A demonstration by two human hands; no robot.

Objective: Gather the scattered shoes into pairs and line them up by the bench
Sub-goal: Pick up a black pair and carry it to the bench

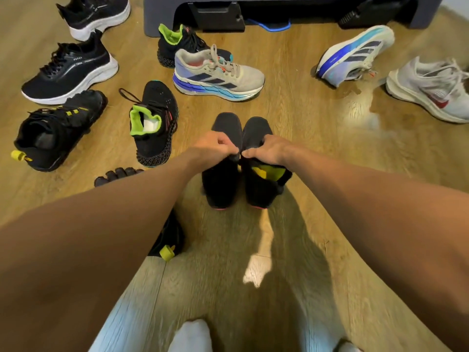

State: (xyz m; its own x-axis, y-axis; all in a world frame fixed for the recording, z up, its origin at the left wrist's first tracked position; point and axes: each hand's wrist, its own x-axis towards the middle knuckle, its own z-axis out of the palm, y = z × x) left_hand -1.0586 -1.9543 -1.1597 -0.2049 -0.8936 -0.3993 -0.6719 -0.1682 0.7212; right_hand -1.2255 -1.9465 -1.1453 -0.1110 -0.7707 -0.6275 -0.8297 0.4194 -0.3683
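Two black shoes hang side by side above the wooden floor in the middle of the head view. My left hand [217, 146] grips the left black shoe [223, 179] at its collar. My right hand [266, 149] grips the right black shoe [261, 184], which shows a yellow lining. Scattered on the floor are a grey and blue striped shoe [218, 77], its mate [355, 54] tipped on its side, two black shoes with green collars [154, 123] [177, 44] and a white shoe with a red mark [429, 90].
The dark bench [157, 16] stands at the back. Two black shoes with white soles [73, 69] [99, 13] lie at the far left. A black boot-like shoe with yellow tabs [55, 130] lies at the left, and another [167, 240] is partly hidden under my left arm.
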